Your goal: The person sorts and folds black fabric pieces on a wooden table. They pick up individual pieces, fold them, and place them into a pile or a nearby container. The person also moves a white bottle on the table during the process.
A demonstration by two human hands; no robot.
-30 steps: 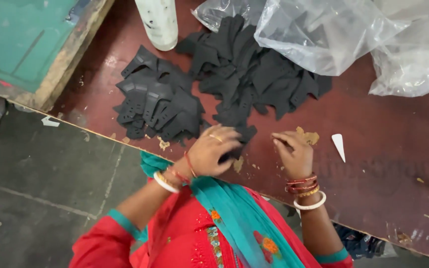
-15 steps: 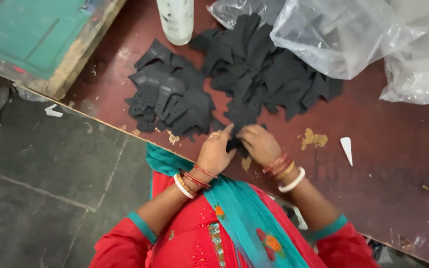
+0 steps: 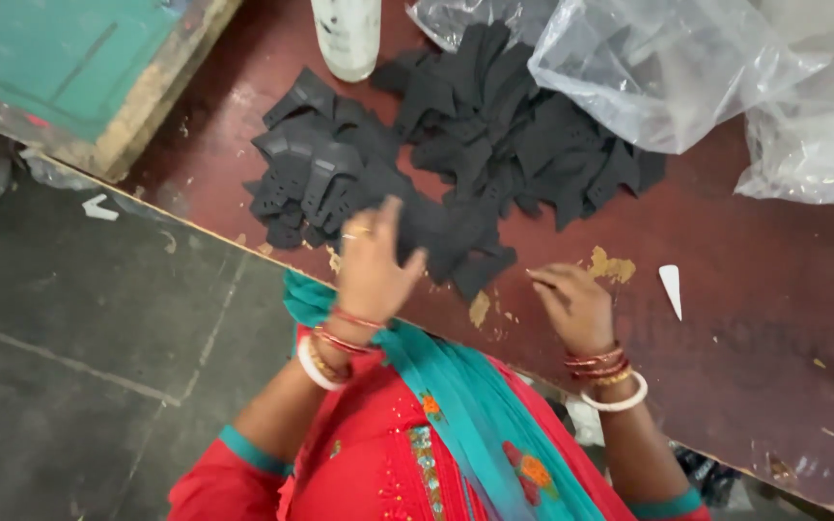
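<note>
Left hand [image 3: 371, 265] is hovering over the near edge of the black cut fabric pieces [image 3: 456, 164], fingers spread and loose, palm down, gripping nothing; fingertips are just above or brushing the pile, cannot tell which. A ring is showing on one finger, red and white bangles at the wrist.

Right hand [image 3: 576, 307] is resting on the dark red worn tabletop [image 3: 745, 309], fingers curled loosely inward, a thin pale sliver possibly pinched at the fingertips, too small to tell. It is lying just beside the pile's near tip.

The black pieces are lying in two heaps: perforated shaped ones to the left, plainer ones to the right, running under the mouth of a clear crumpled plastic bag [image 3: 658, 68]. What the bag is holding is not discernible through the creases.

A white plastic bottle [image 3: 347, 34] is standing upright at the far edge, touching the heap. A small white pointed scrap [image 3: 670, 287] is lying apart, right of the hand.
</note>
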